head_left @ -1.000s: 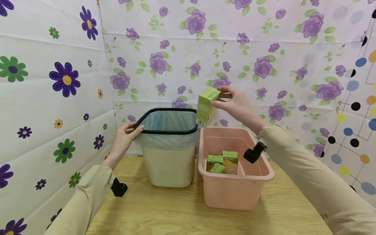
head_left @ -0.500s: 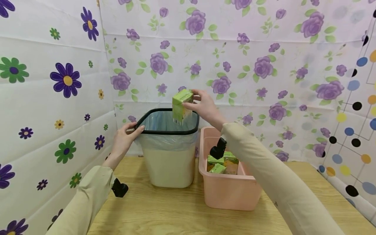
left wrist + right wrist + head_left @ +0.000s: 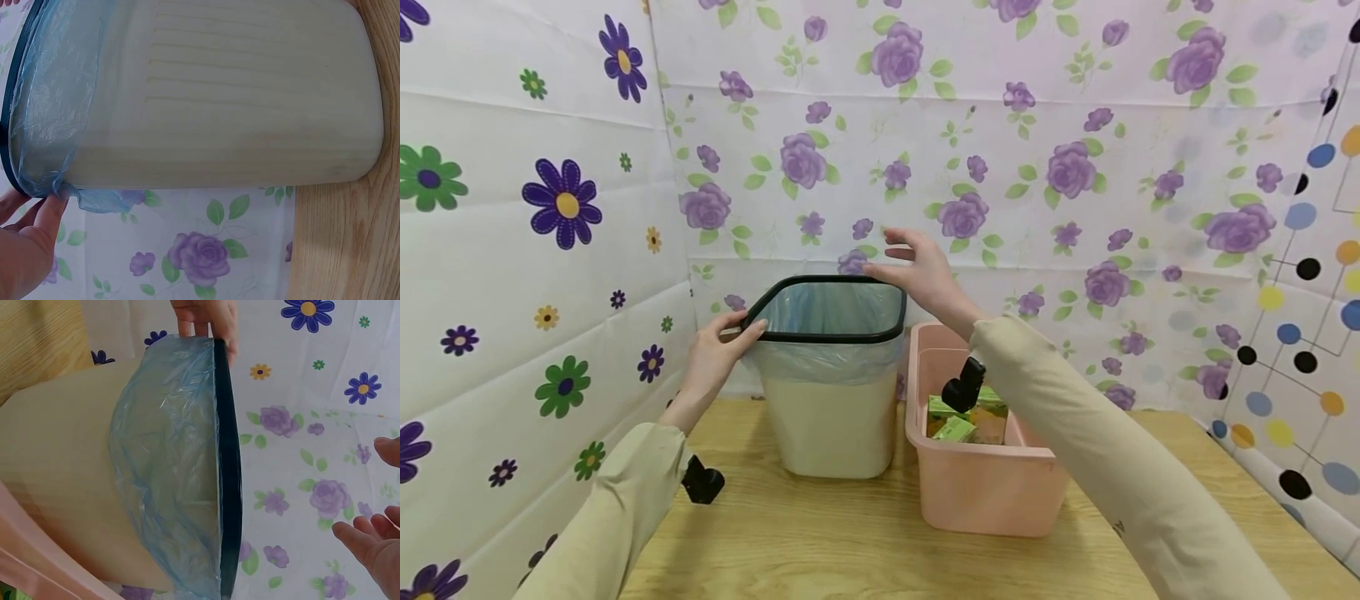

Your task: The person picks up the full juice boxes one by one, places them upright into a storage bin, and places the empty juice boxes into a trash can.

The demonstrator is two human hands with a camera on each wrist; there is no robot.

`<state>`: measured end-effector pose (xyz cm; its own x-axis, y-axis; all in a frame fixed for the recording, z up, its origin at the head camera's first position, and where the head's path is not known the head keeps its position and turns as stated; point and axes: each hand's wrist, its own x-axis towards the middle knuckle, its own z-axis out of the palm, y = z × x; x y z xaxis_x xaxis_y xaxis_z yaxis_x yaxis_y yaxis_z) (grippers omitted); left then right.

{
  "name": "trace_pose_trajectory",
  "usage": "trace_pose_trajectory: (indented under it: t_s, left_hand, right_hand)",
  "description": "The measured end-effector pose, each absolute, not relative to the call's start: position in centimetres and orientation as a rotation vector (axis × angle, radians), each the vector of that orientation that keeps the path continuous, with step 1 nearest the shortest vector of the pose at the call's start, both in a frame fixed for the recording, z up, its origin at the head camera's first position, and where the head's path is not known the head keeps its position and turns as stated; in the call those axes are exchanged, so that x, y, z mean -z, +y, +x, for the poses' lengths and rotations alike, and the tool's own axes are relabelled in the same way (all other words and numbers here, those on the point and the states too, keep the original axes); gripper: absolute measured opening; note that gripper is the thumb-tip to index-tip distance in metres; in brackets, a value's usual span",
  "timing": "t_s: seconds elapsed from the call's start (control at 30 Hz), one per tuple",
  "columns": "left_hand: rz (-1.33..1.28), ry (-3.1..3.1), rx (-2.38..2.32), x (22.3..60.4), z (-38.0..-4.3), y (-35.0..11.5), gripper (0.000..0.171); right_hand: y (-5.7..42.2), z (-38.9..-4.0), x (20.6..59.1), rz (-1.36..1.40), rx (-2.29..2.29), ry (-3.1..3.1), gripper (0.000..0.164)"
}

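Note:
A cream trash can (image 3: pixel 831 417) with a black rim and a bluish plastic liner (image 3: pixel 62 94) stands on the table. My left hand (image 3: pixel 715 354) grips its rim at the left corner, the thumb over the edge and the fingers on the outside. Above the right back corner of the can hangs my right hand (image 3: pixel 917 267), thumb and fingers spread apart with nothing between them. Beside the can, a pink plastic bin (image 3: pixel 985 492) holds several green drink boxes (image 3: pixel 955 430), partly covered by the right wrist camera in the head view.
A wood-grain table (image 3: pixel 850 542) carries both containers. Behind them hangs a white cloth with purple roses (image 3: pixel 1067 171); flowered and dotted cloths close off the two sides. A black wrist camera (image 3: pixel 962 386) overlaps the pink bin.
My right hand moved left with a green drink box from above the pink bin to over the trash can, then let it go; the box is out of sight. The left hand stayed put.

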<state>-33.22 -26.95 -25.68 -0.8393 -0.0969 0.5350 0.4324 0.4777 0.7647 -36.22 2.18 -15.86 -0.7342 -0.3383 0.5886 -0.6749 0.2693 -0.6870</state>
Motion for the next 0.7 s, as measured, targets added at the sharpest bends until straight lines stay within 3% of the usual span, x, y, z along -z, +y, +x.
trace_pose_trajectory:
  t_s: [0.37,0.7]
  left_hand:
    - [-0.243,-2.208,1.324,25.8,-33.4,-27.3,0.066]
    - [-0.237,-2.252,1.235,26.0,-32.8,-27.5,0.072]
  right_hand:
    - [5.3,-36.2,17.1,0.94,-1.454,-2.216,0.052]
    - [10.3,-36.2,19.2,0.873,-1.325,-2.379,0.057]
